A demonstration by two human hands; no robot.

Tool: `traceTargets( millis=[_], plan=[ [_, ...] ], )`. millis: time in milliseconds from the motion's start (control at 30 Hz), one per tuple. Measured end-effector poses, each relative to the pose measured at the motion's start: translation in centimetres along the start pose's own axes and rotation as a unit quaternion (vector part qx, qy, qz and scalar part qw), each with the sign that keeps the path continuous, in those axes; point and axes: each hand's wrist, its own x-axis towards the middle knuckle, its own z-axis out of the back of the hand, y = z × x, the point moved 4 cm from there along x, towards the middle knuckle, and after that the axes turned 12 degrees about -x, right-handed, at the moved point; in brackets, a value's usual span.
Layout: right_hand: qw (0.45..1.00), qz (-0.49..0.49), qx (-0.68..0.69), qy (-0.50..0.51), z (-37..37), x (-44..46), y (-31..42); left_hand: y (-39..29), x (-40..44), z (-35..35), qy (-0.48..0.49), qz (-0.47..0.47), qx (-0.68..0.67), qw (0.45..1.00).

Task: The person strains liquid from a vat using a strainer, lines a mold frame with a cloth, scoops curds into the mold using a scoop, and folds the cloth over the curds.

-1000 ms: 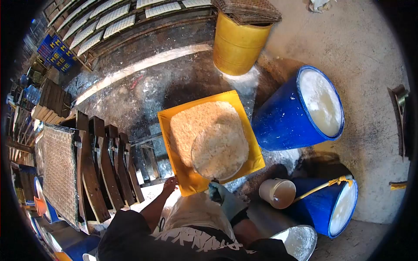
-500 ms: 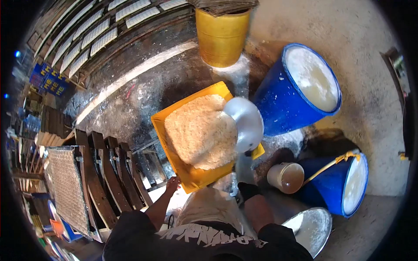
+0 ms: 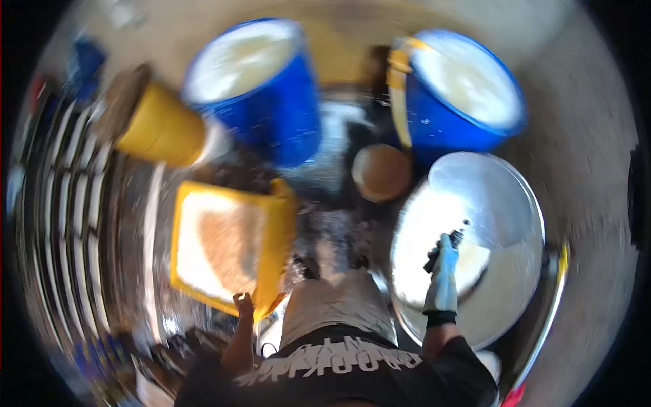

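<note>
My gloved right hand [image 3: 444,266] is wrapped round the dark handle of a round metal scoop [image 3: 475,197], which is over or in a large metal tub [image 3: 532,271] holding white material. The exact edge between scoop and tub is smeared. At the left, my bare left hand [image 3: 244,304] rests at the near rim of a yellow square tray [image 3: 279,230], its fingers bent over the edge. Pale crumbly material [image 3: 227,247] fills much of that tray.
Two blue barrels [image 3: 288,122] [image 3: 434,132] with whitish contents stand ahead, and a yellow strap-like piece [image 3: 400,102] hangs on the right one. A bucket [image 3: 381,173] sits between tray and tub. Left are a yellow drum [image 3: 166,129] and racks [image 3: 68,224].
The view has turned right. My right hand has carried the scoop from the yellow tray over to the metal tub. My left hand has stayed at the tray's near edge.
</note>
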Motion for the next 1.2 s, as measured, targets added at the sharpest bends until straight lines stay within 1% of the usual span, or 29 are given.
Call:
traceTargets(
  millis=[33, 67, 100, 133, 167, 200, 233, 267, 300, 333, 433, 467, 500, 567, 600, 633, 667, 700, 733, 767, 800, 867, 933, 1033, 1067, 1100, 1133, 1167, 1200],
  plan=[
    [0.999, -0.046, 0.022, -0.017, 3.7, 3.0, -3.0, -2.3, -1.6, -2.7, 0.021, 0.036, -0.105, 0.994],
    [0.996, -0.063, 0.047, -0.050, 6.9, 6.9, -6.6, -4.4, -2.9, -5.1, 0.053, 0.078, -0.056, 0.994],
    [0.986, -0.116, 0.054, -0.109, 10.5, 10.7, -11.1, -6.3, -4.2, -7.3, 0.089, 0.117, -0.005, 0.989],
    [0.971, -0.170, 0.054, -0.159, 13.7, 12.7, -14.3, -8.1, -5.6, -9.4, 0.118, 0.113, 0.032, 0.986],
    [0.966, -0.186, 0.056, -0.171, 14.9, 10.0, -11.3, -9.8, -6.6, -11.4, 0.143, 0.113, 0.064, 0.981],
    [0.965, -0.173, 0.069, -0.186, 16.6, 11.5, -13.2, -11.4, -8.2, -13.3, 0.171, 0.097, 0.092, 0.976],
    [0.963, -0.160, 0.082, -0.200, 18.2, 12.7, -14.7, -12.8, -9.3, -14.6, 0.173, 0.090, 0.105, 0.975],
    [0.957, -0.153, 0.074, -0.234, 19.0, 14.9, -17.4, -14.3, -10.5, -16.0, 0.193, 0.085, 0.108, 0.971],
    [0.951, -0.143, 0.037, -0.272, 19.6, 17.3, -20.7, -15.8, -11.6, -17.3, 0.211, 0.080, 0.111, 0.968],
    [0.941, -0.135, -0.011, -0.310, 19.8, 19.6, -23.9, -17.1, -12.3, -18.4, 0.200, 0.087, 0.136, 0.966],
    [0.913, -0.143, -0.143, -0.355, 17.7, 25.3, -32.1, -20.7, -14.8, -20.4, 0.194, 0.087, 0.184, 0.960],
    [0.924, -0.236, -0.105, -0.284, 16.5, 25.8, -33.0, -21.4, -15.3, -20.8, 0.181, 0.094, 0.208, 0.957],
    [0.926, -0.245, -0.105, -0.266, 14.9, 26.3, -33.2, -22.1, -15.8, -21.2, 0.175, 0.089, 0.222, 0.955],
    [0.924, -0.275, -0.122, -0.235, 11.3, 26.8, -36.2, -23.1, -15.8, -21.2, 0.194, 0.078, 0.246, 0.946],
    [0.917, -0.311, -0.177, -0.178, 9.2, 28.0, -41.8, -23.7, -16.2, -21.8, 0.171, 0.101, 0.249, 0.948],
    [0.935, -0.334, -0.093, -0.073, 8.9, 27.1, -39.4, -23.9, -16.1, -21.7, 0.169, 0.086, 0.263, 0.946],
    [0.931, -0.363, -0.011, 0.044, 8.4, 25.8, -37.2, -24.4, -16.4, -22.0, 0.173, 0.076, 0.281, 0.941],
    [0.907, -0.389, 0.052, 0.156, 8.2, 24.0, -33.0, -24.8, -16.9, -22.0, 0.178, 0.068, 0.296, 0.936],
    [0.915, -0.364, 0.011, 0.174, 8.9, 23.2, -31.2, -25.2, -17.2, -22.2, 0.174, 0.065, 0.300, 0.936],
    [0.902, -0.364, -0.053, 0.226, 8.6, 23.3, -32.5, -25.4, -17.6, -22.2, 0.185, 0.057, 0.283, 0.939],
    [0.891, -0.366, -0.061, 0.262, 8.5, 23.4, -33.4, -25.5, -17.7, -22.3, 0.182, 0.056, 0.278, 0.942],
    [0.878, -0.368, -0.043, 0.303, 8.4, 23.1, -33.1, -24.6, -16.8, -21.3, 0.183, 0.053, 0.265, 0.945],
    [0.870, -0.365, -0.034, 0.328, 8.9, 22.0, -31.5, -23.2, -16.2, -20.4, 0.170, 0.071, 0.225, 0.957],
    [0.865, -0.356, -0.036, 0.352, 11.0, 18.6, -28.0, -20.8, -15.7, -19.8, 0.200, 0.080, 0.169, 0.962],
    [0.865, -0.350, -0.043, 0.357, 12.0, 17.1, -25.9, -19.7, -15.3, -19.6, 0.179, 0.084, 0.185, 0.963],
    [0.870, -0.336, -0.058, 0.356, 13.1, 15.2, -22.2, -18.8, -15.1, -19.5, 0.188, 0.080, 0.166, 0.965],
    [0.878, -0.319, -0.114, 0.337, 14.2, 12.4, -15.1, -18.1, -15.1, -19.3, 0.191, 0.069, 0.136, 0.970],
    [0.863, -0.323, -0.102, 0.374, 14.3, 10.8, -14.1, -16.7, -14.3, -18.9, 0.187, 0.072, 0.117, 0.973],
    [0.843, -0.367, -0.125, 0.372, 14.6, 9.6, -14.4, -15.3, -13.5, -18.5, 0.184, 0.082, 0.105, 0.974]
  ],
)
